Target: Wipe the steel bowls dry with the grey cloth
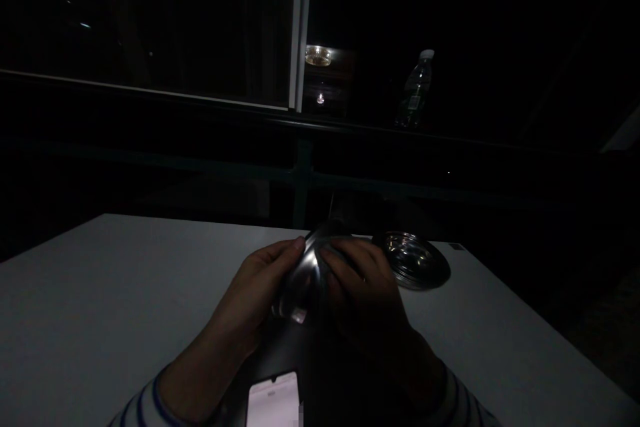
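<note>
In a dim room, both hands meet over a white table (100, 293). My left hand (255, 293) wraps its fingers round the edge of a shiny metal bowl or plate (305, 273) held tilted on edge. Against the other side of that same metal piece, my right hand (363, 287) lies with its fingers curled over. A second shiny metal dish (417, 260) sits flat on the table just right of my right hand.
A lit phone (274, 400) lies near the table's front edge between my striped sleeves. A plastic water bottle (416, 90) stands on a dark ledge behind. A window frame (299, 27) and small lights show in the dark background.
</note>
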Tool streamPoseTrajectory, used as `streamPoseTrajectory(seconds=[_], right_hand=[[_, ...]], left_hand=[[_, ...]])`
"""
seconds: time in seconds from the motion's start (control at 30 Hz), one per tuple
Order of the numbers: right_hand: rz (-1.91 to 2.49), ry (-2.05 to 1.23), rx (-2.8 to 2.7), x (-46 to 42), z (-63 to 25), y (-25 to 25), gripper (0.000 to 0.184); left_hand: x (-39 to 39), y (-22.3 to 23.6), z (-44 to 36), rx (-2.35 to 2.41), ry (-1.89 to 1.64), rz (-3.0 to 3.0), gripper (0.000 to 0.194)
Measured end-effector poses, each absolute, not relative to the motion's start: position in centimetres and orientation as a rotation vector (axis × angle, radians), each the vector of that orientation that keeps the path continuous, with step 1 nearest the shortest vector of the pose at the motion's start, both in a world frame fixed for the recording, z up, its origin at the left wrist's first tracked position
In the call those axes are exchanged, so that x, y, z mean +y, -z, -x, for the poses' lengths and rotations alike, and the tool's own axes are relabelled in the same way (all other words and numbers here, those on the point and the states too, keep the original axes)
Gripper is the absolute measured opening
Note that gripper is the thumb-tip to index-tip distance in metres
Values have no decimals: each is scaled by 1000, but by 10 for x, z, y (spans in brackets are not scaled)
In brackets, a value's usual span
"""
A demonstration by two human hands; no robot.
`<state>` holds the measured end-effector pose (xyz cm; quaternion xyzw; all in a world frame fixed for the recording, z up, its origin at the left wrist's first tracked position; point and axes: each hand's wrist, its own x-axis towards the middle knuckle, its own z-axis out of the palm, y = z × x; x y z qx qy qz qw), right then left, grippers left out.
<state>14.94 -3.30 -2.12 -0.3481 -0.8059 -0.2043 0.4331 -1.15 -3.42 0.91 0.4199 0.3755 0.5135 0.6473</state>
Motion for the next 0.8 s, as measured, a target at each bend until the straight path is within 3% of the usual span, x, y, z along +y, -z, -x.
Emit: streamPoseTrajectory(seconds=[0.4,0.67,0.8], right_hand=[[736,794,-2123,-41,-135,28,26],[908,549,-1803,-26,-154,18,23],[855,662,-1891,-33,-148,21,25]], left_hand=[[-34,-8,8,847,-1245,-915,16],[-33,-5,6,972,-1319,-900,26],[-32,-4,5,993,-1339,-905,27]])
